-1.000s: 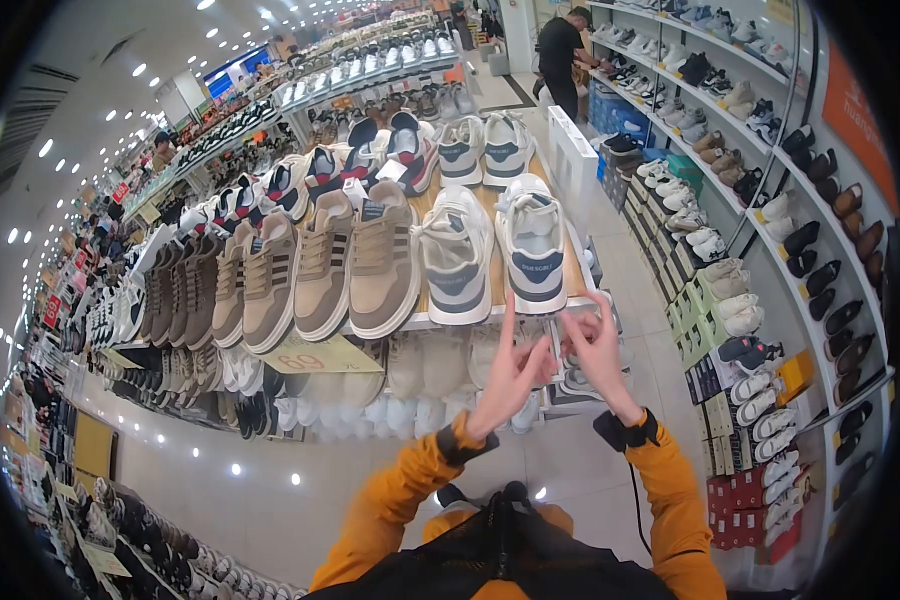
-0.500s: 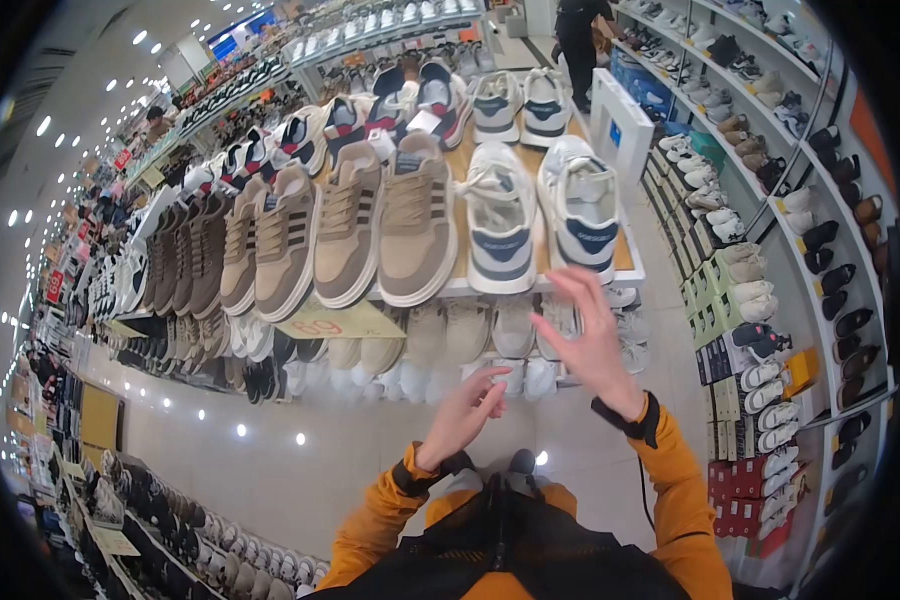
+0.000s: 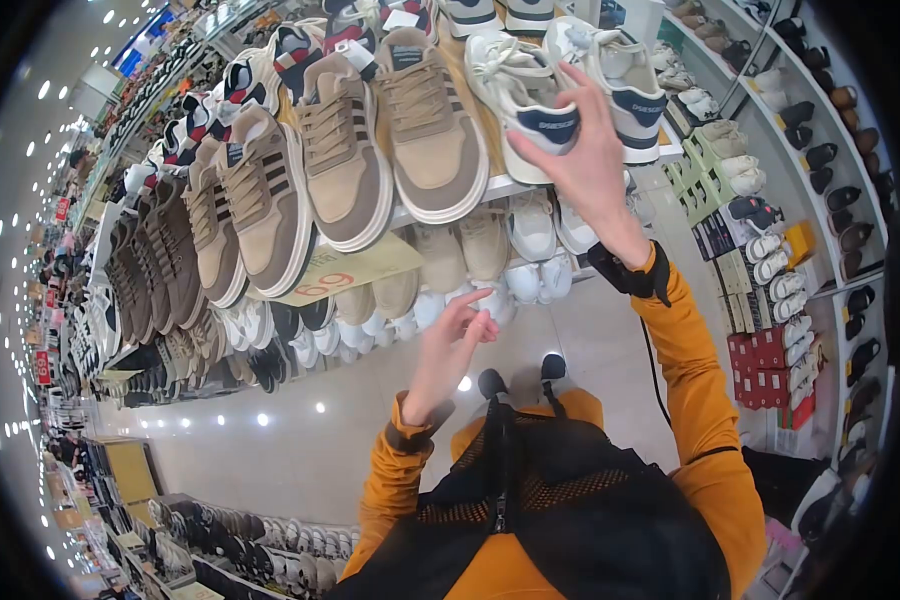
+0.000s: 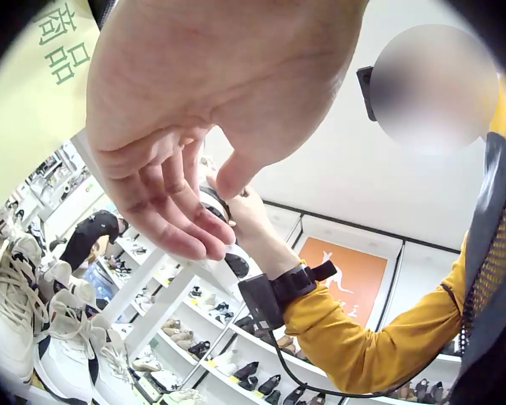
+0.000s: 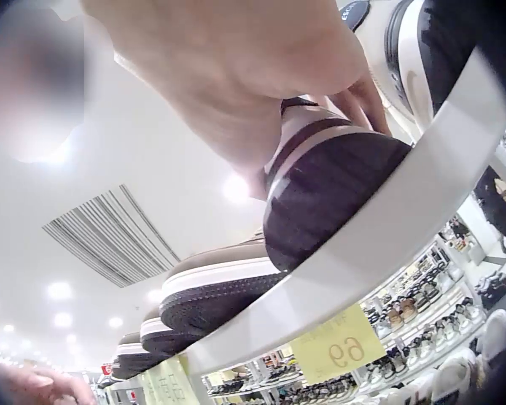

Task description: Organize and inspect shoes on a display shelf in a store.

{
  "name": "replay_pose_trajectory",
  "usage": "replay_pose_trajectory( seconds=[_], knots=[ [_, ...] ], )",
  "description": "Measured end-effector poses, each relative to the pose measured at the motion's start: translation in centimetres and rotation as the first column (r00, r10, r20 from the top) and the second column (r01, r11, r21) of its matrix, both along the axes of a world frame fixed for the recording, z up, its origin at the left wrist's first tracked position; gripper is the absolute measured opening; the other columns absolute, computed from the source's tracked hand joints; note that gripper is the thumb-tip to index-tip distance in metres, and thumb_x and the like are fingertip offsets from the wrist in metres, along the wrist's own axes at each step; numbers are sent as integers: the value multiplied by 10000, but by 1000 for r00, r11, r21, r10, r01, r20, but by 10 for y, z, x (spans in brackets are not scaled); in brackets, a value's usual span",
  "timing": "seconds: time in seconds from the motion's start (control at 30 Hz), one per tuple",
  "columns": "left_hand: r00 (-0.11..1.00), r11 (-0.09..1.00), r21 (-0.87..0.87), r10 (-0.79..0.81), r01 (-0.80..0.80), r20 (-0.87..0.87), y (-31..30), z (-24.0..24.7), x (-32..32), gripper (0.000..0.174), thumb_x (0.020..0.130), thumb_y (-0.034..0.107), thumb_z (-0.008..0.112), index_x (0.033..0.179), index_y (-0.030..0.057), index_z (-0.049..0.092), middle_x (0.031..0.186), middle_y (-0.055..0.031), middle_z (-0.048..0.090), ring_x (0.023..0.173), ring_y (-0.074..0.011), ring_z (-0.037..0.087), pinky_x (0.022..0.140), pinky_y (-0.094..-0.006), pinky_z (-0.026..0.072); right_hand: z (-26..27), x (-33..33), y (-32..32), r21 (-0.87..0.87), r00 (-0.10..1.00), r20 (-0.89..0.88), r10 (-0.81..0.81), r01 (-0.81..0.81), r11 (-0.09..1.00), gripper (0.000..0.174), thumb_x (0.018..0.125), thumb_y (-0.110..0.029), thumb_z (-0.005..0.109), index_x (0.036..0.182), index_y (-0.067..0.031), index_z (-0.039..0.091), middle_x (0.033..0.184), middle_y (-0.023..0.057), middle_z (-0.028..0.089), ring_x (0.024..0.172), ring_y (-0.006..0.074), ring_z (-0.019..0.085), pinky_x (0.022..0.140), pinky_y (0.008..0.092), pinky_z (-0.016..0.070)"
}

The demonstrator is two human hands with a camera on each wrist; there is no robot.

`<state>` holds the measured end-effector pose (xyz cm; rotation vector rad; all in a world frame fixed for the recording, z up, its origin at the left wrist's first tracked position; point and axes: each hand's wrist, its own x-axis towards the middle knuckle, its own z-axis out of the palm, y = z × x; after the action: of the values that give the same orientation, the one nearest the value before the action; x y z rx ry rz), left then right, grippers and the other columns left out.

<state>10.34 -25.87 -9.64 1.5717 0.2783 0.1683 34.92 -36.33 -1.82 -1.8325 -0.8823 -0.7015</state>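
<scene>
My right hand (image 3: 592,165) grips the heel of a white sneaker (image 3: 518,88) with a navy heel patch, at the display table's front edge. From below in the right wrist view, the hand (image 5: 236,76) has fingers and thumb on either side of the heel, and the shoe's dark sole (image 5: 329,190) shows, tilted. Its white-and-navy mate (image 3: 638,105) stands just to the right. My left hand (image 3: 448,355) hangs in front of the lower shelf with loosely bent fingers, holding nothing; the left wrist view shows the same hand (image 4: 211,110) with its fingers relaxed.
Beige-and-brown sneakers (image 3: 435,140) line the table to the left, above a yellow price sign (image 3: 345,275). Pale shoes (image 3: 485,245) fill the shelf below. Wall shelves with dark shoes (image 3: 820,157) and red shoe boxes (image 3: 760,350) are at the right.
My right hand has moved up and forward onto the white sneaker and taken hold of its heel. The sneaker now sits tilted. My left hand has dropped back from the shoes. The head view has shifted.
</scene>
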Motion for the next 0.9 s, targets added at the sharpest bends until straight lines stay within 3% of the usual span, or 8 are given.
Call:
replay_pose_trajectory(
  seconds=[0.27, 0.47, 0.53, 0.7, 0.73, 0.8, 0.87, 0.9],
  knots=[
    [991, 988, -77, -129, 131, 35, 38, 12, -6, 313, 988, 117, 497, 1273, -12, 506, 886, -66, 623, 821, -119, 584, 795, -263, 478, 33, -33, -7, 321, 999, -5, 46, -42, 946, 490, 654, -110, 843, 914, -26, 436, 1301, 152, 505, 1129, 251, 571, 888, 303, 507],
    [941, 933, -159, -299, 323, 157, 52, 42, 24, 444, 1034, 320, 351, 1349, 15, 424, 910, -109, 617, 808, -169, 617, 656, -282, 520, 61, -45, -83, 319, 981, 192, 27, -88, 944, 401, 711, -159, 793, 918, -84, 458, 1359, 226, 461, 1237, 282, 485, 1042, 384, 385],
    [915, 855, -341, -322, 391, 244, 53, 56, 35, 614, 1013, 494, 237, 1448, 62, 270, 976, -154, 604, 800, -210, 634, 551, -288, 531, 62, -53, -105, 287, 986, 167, -27, -22, 958, 408, 724, -286, 765, 910, -97, 454, 1373, 249, 450, 1276, 279, 435, 1071, 377, 317],
    [898, 678, -590, -308, 439, 315, 55, 91, 59, 806, 920, 698, 109, 1511, 154, 49, 1320, -259, 482, 1070, -380, 613, 568, -309, 559, 36, -73, -146, 448, 922, -302, 241, -86, 890, 619, 679, -471, 739, 1023, -93, 390, 1336, 189, 437, 1205, 253, 475, 1010, 364, 393],
    [896, 677, -588, -310, 443, 318, 57, 90, 61, 806, 920, 698, 109, 1511, 154, 49, 1320, -259, 482, 1070, -380, 613, 568, -309, 559, 33, -80, -150, 480, 859, -393, 329, -114, 870, 668, 708, -480, 713, 1123, -81, 375, 1307, 164, 421, 1208, 268, 472, 999, 386, 429],
    [861, 496, -724, -428, 479, 276, 63, 81, 66, 884, 881, 755, 133, 1508, 136, 74, 1357, -262, 458, 1058, -385, 615, 555, -316, 558, 38, -86, -146, 514, 801, -433, 413, -157, 844, 706, 697, -478, 722, 1148, -87, 346, 1250, 141, 417, 1194, 253, 474, 993, 381, 440],
    [722, 324, -710, -585, 625, 369, 71, 67, 74, 927, 865, 776, 156, 1453, 72, 289, 1229, -203, 587, 994, -363, 648, 498, -333, 551, 33, -75, -148, 572, 748, -404, 527, -243, 783, 656, 595, -455, 818, 924, -108, 368, 1293, 202, 438, 1134, 284, 528, 878, 359, 527],
    [759, 254, -790, -542, 557, 361, 68, 63, 74, 910, 877, 762, 169, 1432, 60, 331, 1218, -183, 600, 970, -338, 659, 477, -327, 544, 46, -89, -128, 662, 715, -399, 574, -208, 720, 663, 577, -406, 845, 917, -89, 372, 1298, 222, 415, 1126, 336, 543, 880, 374, 537]
  ],
)
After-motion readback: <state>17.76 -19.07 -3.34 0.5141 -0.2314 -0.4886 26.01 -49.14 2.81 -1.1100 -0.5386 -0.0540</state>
